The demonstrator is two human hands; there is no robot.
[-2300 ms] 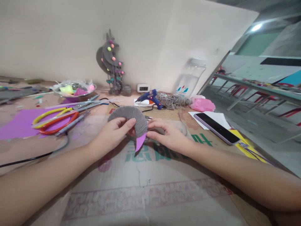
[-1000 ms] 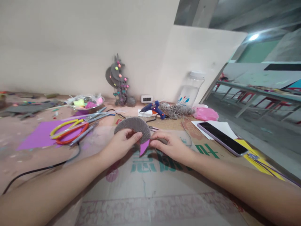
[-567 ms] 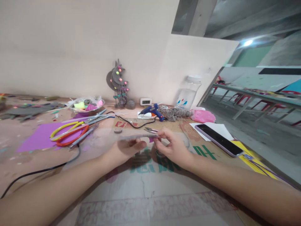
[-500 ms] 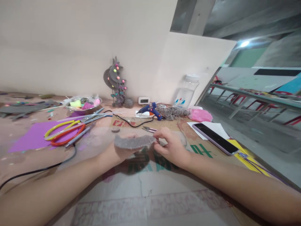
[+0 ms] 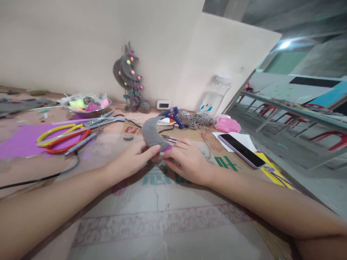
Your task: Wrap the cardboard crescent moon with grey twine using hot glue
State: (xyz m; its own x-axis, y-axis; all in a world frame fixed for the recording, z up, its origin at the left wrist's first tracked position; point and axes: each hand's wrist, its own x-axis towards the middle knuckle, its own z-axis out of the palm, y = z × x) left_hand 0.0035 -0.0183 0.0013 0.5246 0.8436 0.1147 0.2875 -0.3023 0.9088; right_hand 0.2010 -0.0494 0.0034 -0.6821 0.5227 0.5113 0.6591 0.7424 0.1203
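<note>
A grey, yarn-wrapped crescent stands curved upward above the cardboard, its lower end between my hands. My left hand grips that lower end, thumb on its front. My right hand is closed close beside it, fingertips pinched near the crescent's tip; what lies between those fingertips is too small to make out. Behind the crescent is a blue glue gun, partly covered by its top. Small pliers lie just beyond my right hand.
On the left are scissors with yellow and red handles, purple sheets and a bowl. A decorated moon leans on the wall. Grey yarn, a bottle, pink bag and phone stand or lie right.
The crescent has turned from lying nearly level to standing upright. My left hand has come from behind it to its lower end, and my right hand has shifted slightly left. The view has tilted down.
</note>
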